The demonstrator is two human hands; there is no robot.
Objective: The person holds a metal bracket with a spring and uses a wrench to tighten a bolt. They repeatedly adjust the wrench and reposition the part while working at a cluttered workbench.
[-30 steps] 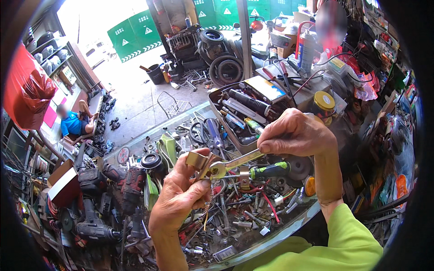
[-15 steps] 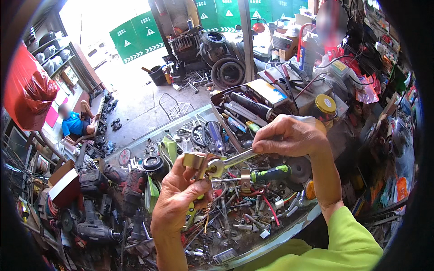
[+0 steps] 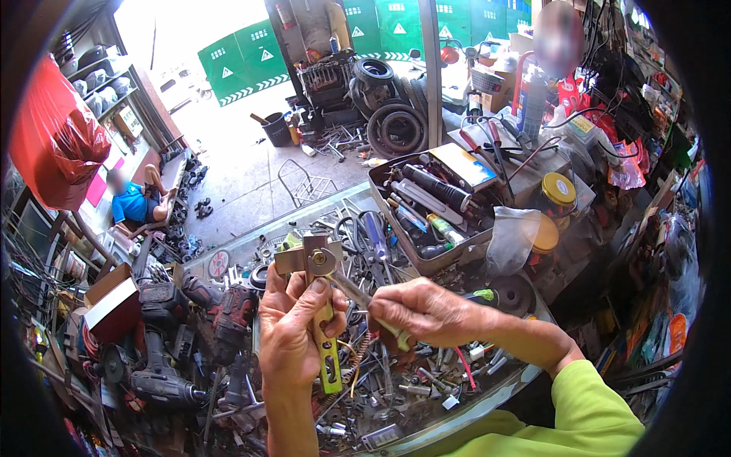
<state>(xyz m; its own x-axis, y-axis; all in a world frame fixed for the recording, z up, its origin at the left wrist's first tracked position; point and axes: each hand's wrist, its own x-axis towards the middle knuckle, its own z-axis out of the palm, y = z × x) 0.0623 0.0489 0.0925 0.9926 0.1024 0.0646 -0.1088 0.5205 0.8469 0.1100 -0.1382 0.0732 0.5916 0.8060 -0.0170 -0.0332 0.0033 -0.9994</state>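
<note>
Above a bench (image 3: 487, 396) heaped with loose screws, springs and bits, a person's left hand (image 3: 293, 335) closes its grip on a yellow-green strip (image 3: 329, 364) topped by a dull grey metal bracket (image 3: 308, 259), held upright over the clutter. The right hand (image 3: 426, 311) pinches a slim steel wrench (image 3: 352, 292), its head apparently set on the brass-coloured nut (image 3: 318, 261), though the joint is small in view. A slip of the wrench could round the nut or knock knuckles on the bracket's square edges; a dropped nut would vanish in the scrap below.
</note>
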